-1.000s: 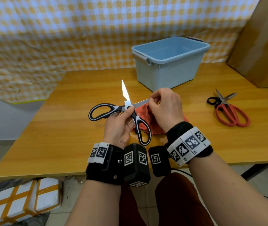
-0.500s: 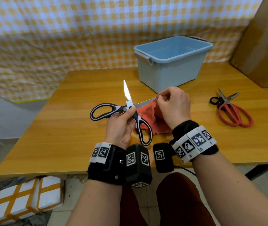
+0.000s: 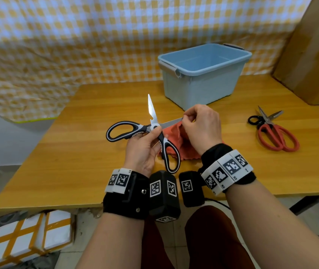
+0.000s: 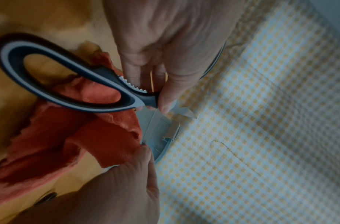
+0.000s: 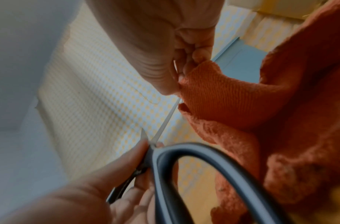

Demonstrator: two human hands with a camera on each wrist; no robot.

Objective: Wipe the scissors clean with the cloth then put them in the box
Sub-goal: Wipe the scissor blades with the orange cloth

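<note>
Left hand (image 3: 143, 152) pinched black-and-grey scissors (image 3: 150, 131) at the pivot above the table's (image 3: 77, 152) near edge, blades splayed wide, right hand (image 3: 203, 129) pinched orange cloth (image 3: 174, 133) round one steel blade, blue box (image 3: 203, 74) stood beyond, red scissors (image 3: 277, 133) lay far right

Head view: looked forward and down from above the table (image 3: 77, 152), both hands near centre.
Left wrist view: close, faced along the left hand (image 4: 165, 45) toward 6 o'clock.
Right wrist view: close, right hand (image 5: 155, 45) at 12 o'clock.
Shared: black-handled scissors (image 3: 154, 131) (image 4: 78, 84) (image 5: 184, 166), orange cloth (image 3: 176, 136) (image 4: 59, 136) (image 5: 261, 113).
</note>
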